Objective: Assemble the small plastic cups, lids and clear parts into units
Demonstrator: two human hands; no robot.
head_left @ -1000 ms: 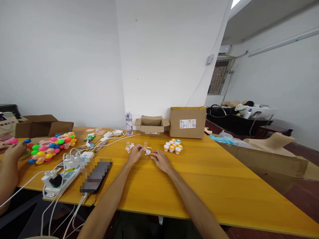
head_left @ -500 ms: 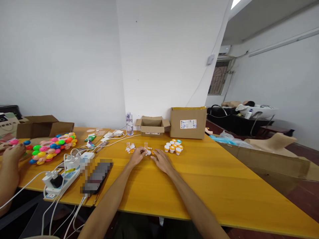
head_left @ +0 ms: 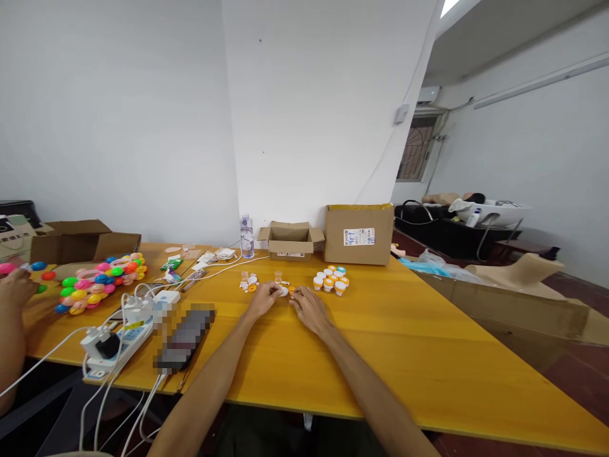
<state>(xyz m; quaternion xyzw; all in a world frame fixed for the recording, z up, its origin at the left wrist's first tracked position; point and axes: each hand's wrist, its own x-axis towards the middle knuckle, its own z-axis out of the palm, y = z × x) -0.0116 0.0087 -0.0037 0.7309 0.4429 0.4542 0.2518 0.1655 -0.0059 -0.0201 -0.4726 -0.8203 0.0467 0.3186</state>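
Note:
My left hand (head_left: 263, 299) and my right hand (head_left: 308, 307) rest close together on the yellow table (head_left: 390, 343), fingers curled around a small white cap and an orange piece (head_left: 287, 291) that lie between the fingertips. Whether either hand grips one of these pieces is too small to make out. A cluster of small orange pots with white lids (head_left: 331, 280) stands just right of my right hand. Small clear vials and loose white bits (head_left: 248, 282) lie just beyond my left hand.
Two cardboard boxes (head_left: 358, 233) and a water bottle (head_left: 246, 236) stand at the back edge. A power strip with chargers and cables (head_left: 121, 333) and a dark phone (head_left: 184, 336) lie at the left. Another person's hand (head_left: 16, 287) works beside a heap of coloured balls (head_left: 98, 284).
My two hands have drawn slightly closer around the white cap. The other person's hand at the far left has shifted further left and up.

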